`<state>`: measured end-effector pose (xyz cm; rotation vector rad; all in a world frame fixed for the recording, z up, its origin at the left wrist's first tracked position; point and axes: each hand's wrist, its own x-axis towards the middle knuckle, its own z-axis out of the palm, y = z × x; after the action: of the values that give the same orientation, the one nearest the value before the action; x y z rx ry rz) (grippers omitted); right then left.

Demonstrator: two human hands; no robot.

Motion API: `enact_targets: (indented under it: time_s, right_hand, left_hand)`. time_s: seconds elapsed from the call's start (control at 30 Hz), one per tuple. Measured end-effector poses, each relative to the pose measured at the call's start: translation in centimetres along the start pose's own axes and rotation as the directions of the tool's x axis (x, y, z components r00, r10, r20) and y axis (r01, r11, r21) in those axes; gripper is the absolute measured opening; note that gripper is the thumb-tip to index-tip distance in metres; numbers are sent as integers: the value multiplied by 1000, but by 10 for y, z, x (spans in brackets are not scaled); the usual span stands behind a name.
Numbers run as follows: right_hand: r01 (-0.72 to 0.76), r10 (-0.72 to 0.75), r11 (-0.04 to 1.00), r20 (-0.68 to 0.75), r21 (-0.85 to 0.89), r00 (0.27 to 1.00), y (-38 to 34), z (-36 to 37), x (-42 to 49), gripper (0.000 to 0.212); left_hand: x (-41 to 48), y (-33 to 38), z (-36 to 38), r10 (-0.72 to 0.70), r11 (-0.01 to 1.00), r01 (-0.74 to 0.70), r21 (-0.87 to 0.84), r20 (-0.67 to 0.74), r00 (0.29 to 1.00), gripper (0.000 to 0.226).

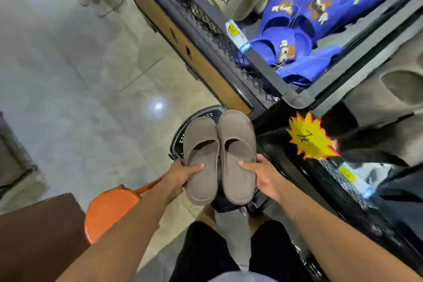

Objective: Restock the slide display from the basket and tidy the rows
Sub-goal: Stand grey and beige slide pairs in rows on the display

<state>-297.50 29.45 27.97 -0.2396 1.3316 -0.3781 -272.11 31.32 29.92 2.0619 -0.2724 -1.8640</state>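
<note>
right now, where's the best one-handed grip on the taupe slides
Probably the adjoining inner edges near the heels, coming from your side: the taupe slides lie side by side, straps up, heels toward you, so one hand can pinch both.

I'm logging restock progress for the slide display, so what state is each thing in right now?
left hand: grips the left taupe slide, thumb on its footbed.
right hand: grips the right taupe slide, thumb on its footbed.
black basket: on the floor under the held slides, contents hidden.
blue slides: piled untidily on the upper shelf.
yellow price sign: sticks out right of the held slides.
</note>
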Motion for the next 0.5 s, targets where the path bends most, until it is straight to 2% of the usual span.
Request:
enact_targets:
  time_s: [0.17,0.23,0.27,0.4,0.5]
  right_hand:
    - [161,-164,985,57,57,985,-23,4,-85,65]
    - [238,-240,968,24,78,970,-27,3,-113,45]
    - [265,-266,960,-8,93,964,-29,1,-126,43]
    - [358,-349,930,-110,84,931,-38,-20,-169,70]
    - [378,-372,926,-159,11,915,-47,-54,-202,59]
  left_hand:
    - [-71,18,1,87,995,-83,-62,53,995,75]
    - [-93,26,9,140,989,-134,-59,99,985,73]
    - [-101,29,14,163,986,-157,-57,118,980,72]
    - [-125,50,46,263,964,-265,-25,241,934,72]
    - [-137,72,77,279,955,-297,4,335,900,70]
